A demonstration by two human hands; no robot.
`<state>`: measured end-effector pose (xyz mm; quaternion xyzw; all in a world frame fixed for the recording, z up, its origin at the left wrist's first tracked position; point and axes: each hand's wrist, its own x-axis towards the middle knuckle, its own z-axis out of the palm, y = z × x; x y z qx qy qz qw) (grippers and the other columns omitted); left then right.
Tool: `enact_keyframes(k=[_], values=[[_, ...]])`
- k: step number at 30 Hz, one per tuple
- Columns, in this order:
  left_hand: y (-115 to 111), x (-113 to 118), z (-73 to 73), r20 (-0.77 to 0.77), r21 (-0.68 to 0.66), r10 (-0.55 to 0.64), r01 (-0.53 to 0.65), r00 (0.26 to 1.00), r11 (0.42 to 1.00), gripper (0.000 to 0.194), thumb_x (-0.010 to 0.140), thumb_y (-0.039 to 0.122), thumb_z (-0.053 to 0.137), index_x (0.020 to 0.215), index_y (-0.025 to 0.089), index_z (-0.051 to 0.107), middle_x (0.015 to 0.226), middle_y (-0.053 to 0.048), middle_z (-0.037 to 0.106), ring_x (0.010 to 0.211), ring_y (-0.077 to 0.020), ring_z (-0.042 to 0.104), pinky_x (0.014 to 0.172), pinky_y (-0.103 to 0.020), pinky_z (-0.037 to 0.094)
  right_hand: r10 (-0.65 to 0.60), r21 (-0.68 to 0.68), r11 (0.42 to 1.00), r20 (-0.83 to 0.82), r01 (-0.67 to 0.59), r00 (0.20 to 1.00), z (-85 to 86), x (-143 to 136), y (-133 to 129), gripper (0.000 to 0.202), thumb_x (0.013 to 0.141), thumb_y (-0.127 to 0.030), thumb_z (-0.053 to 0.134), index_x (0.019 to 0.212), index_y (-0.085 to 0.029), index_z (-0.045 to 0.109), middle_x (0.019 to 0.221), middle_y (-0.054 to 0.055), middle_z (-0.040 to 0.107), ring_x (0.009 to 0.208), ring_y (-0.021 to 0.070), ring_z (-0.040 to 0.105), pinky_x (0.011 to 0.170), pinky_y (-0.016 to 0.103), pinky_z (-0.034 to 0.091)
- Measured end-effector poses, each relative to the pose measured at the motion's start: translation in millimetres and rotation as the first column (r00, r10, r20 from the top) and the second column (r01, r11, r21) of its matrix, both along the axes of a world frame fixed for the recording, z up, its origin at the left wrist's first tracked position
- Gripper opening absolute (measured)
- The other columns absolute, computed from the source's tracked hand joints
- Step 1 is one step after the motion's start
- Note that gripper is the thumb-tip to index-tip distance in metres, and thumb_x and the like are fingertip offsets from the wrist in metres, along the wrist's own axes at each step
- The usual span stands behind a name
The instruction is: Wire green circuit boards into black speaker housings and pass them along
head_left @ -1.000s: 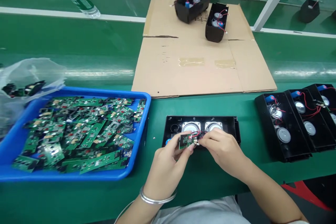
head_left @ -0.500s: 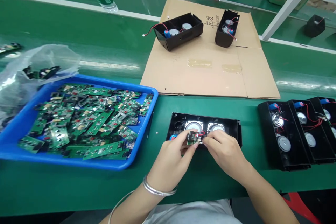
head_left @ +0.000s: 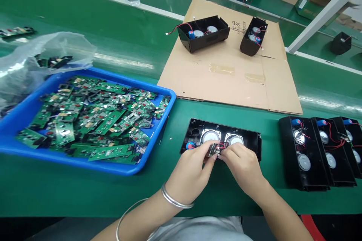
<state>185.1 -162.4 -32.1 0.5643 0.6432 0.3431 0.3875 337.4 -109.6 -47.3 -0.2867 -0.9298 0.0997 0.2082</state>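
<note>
Circuit board (head_left: 212,150): positioned in front of your torso, directly above the near side of an open speaker case.

The green desk (head_left: 85,199) carries all parts. A flat cardboard sheet (head_left: 237,88) lies on its far side, with two open cases (head_left: 203,41) on it. To your left is a blue tray (head_left: 157,137), filled with loose green boards (head_left: 110,122); a clear plastic bag (head_left: 22,67) overlaps its far left corner. To your right, further black cases (head_left: 313,177) stand side by side in a row. Between tray and row sits the open speaker case (head_left: 251,139), its long side toward you.

Your left hand (head_left: 190,175) grasps the circuit board between thumb and forefinger. Your right hand (head_left: 244,167) is pinched on the wires (head_left: 223,145), red and black, at the board's right edge; the exact contact point is hidden by your fingertips. Inside the case are two round speakers (head_left: 210,135) and, at its left end, a blue cylinder (head_left: 190,145).
</note>
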Motion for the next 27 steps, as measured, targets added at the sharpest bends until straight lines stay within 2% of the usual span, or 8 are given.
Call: enact_keyframes(k=[4,10,12,14,16,18,23,27], values=[[-3,0,-3.7,0.035,0.036,-0.018,0.017,0.999,0.999,0.026,0.084,0.018,0.040,0.101,0.019,0.060,0.095,-0.006,0.073,0.084,-0.0206,0.069,0.072,-0.029,0.054,-0.053,-0.097,0.994,-0.075,0.046,0.996,-5.2,-1,3,0.022,0.094,-0.029,0.042,0.083,-0.015,0.055,0.064,0.002,0.061,0.058,0.0132,0.054,0.051,0.023,0.041],[-2,0,-7.2,0.178,0.006,0.050,-0.052,0.983,0.999,0.023,0.081,0.021,0.045,0.098,0.020,0.062,0.090,-0.004,0.074,0.077,-0.0185,0.070,0.068,-0.026,0.056,-0.076,-0.155,0.986,-0.102,0.060,0.992,-4.2,-2,4,0.016,0.093,-0.029,0.046,0.083,-0.018,0.054,0.065,0.001,0.062,0.060,0.0140,0.058,0.053,0.024,0.046],[-2,0,-6.1,0.212,-0.025,0.072,-0.068,0.975,0.997,0.023,0.081,0.023,0.046,0.098,0.019,0.061,0.089,-0.004,0.074,0.077,-0.0190,0.070,0.069,-0.026,0.056,-0.078,-0.156,0.985,-0.050,0.069,0.996,2.1,3,5,0.014,0.088,-0.031,0.055,0.096,-0.019,0.054,0.079,0.005,0.064,0.073,0.0170,0.061,0.063,0.027,0.050],[-3,0,-5.3,0.183,-0.045,0.092,-0.085,0.979,0.995,0.025,0.081,0.026,0.047,0.102,0.018,0.060,0.088,-0.005,0.074,0.078,-0.0202,0.071,0.070,-0.028,0.057,-0.093,-0.125,0.987,0.093,0.105,0.991,9.1,10,7,0.055,0.074,-0.038,0.070,0.119,-0.017,0.046,0.112,0.015,0.058,0.104,0.0276,0.055,0.084,0.042,0.048],[-4,-1,-5.4,0.142,-0.059,0.104,-0.096,0.984,0.994,0.028,0.081,0.029,0.047,0.103,0.018,0.058,0.088,-0.006,0.074,0.077,-0.0211,0.071,0.069,-0.028,0.057,-0.099,-0.084,0.988,0.278,0.127,0.955,12.9,17,9,0.102,0.055,-0.043,0.082,0.136,-0.014,0.027,0.136,0.023,0.037,0.126,0.0397,0.033,0.097,0.061,0.032],[-6,-1,-5.7,0.130,-0.075,0.122,-0.113,0.984,0.991,0.027,0.079,0.031,0.050,0.101,0.018,0.058,0.087,-0.006,0.074,0.075,-0.0215,0.071,0.068,-0.027,0.057,-0.114,-0.064,0.986,0.408,0.153,0.906,11.9,21,12,0.118,0.048,-0.039,0.085,0.141,-0.012,0.017,0.139,0.025,0.031,0.129,0.0430,0.025,0.099,0.069,0.021],[-7,-11,6.2,0.215,-0.212,0.134,-0.088,0.967,0.973,0.032,0.065,0.034,0.063,0.094,0.021,0.057,0.074,-0.002,0.073,0.069,-0.0217,0.071,0.065,-0.028,0.058,-0.185,-0.064,0.972,0.379,0.225,0.907,3.1,20,3,0.092,0.061,-0.029,0.074,0.138,-0.014,0.025,0.128,0.018,0.045,0.119,0.0344,0.039,0.103,0.064,0.017],[19,-49,41.3,0.329,-0.219,0.083,-0.010,0.941,0.976,0.059,0.050,0.028,0.074,0.105,0.021,0.055,0.067,0.003,0.071,0.065,-0.0195,0.069,0.059,-0.026,0.057,-0.302,-0.021,0.948,0.265,0.319,0.916,8.6,24,-16,0.083,0.063,-0.030,0.071,0.135,-0.015,0.031,0.128,0.018,0.045,0.119,0.0351,0.037,0.102,0.065,0.014]])
